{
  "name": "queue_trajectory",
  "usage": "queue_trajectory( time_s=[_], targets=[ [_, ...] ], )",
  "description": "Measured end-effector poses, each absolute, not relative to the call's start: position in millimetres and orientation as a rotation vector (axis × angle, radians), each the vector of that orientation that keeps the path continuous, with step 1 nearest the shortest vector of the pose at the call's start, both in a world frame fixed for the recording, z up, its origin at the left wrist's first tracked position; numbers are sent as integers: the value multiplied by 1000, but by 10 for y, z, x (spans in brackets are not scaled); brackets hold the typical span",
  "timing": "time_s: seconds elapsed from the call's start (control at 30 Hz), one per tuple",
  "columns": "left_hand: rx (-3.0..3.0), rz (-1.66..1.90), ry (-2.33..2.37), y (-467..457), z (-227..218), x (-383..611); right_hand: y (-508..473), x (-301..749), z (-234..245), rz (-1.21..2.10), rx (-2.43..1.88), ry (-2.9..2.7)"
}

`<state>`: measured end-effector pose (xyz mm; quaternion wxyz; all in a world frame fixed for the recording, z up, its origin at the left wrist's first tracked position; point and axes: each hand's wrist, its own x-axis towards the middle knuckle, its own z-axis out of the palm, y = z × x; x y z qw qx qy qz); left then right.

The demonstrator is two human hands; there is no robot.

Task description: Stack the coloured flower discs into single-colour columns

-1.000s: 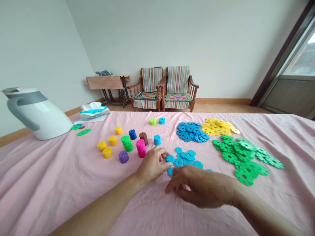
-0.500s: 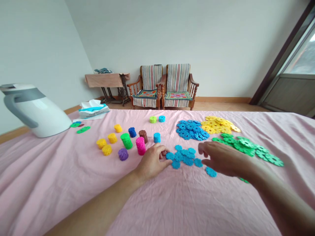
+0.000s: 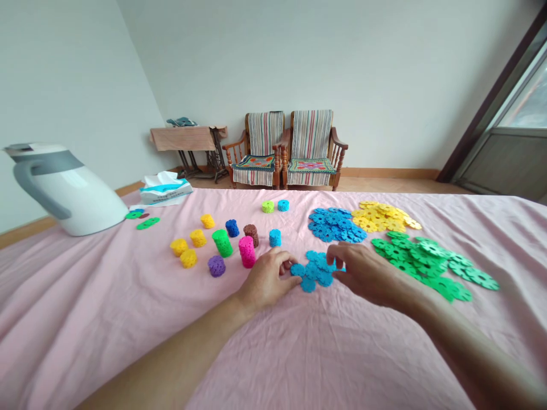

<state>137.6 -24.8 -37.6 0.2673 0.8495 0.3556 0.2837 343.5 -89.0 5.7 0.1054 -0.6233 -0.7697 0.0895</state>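
Observation:
Several light blue flower-shaped plastic discs [image 3: 317, 266] lie overlapped in a loose heap between my hands. My left hand [image 3: 271, 276] rests at the heap's left edge, its thumb and index finger around the rim of one light blue disc [image 3: 298, 270]. Over the right side of the heap is my right hand [image 3: 363, 270], palm down. Its fingers are bent and the thumb stands apart from them, with nothing visibly pinched. That hand partly covers the discs beneath. A short light blue stack [image 3: 275, 238] stands just beyond my left hand.
Loose blue [image 3: 335, 225], yellow [image 3: 382, 216] and green discs [image 3: 427, 259] lie in piles at the right. Left of my hands stand pink [image 3: 247, 252], green [image 3: 222, 244], purple [image 3: 216, 266] and yellow stacks [image 3: 198, 238]. A white jug [image 3: 85, 199] and tissue pack [image 3: 166, 191] are farther left.
My right hand has moved left onto the light blue heap. The separate light blue discs at the right no longer show there. My left hand has stayed at the heap's edge.

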Motion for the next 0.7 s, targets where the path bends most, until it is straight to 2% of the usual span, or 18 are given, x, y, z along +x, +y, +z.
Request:
queue_trajectory(
  time_s=[0.1, 0.17, 0.53, 0.7],
  targets=[
    [2310, 764, 969, -253, -372, 1377, -986, 3269, 143, 604, -1545, -2420],
    [2313, 771, 972, -251, -372, 1378, -1023, 3200, 156, 682, -1514, -2431],
    [2253, 784, 952, -230, -405, 1360, -799, 3326, 61, 297, -1765, -2158],
    [2214, 807, 956, -228, -420, 1348, -668, 3230, -47, 268, -1682, -2276]
  ],
)
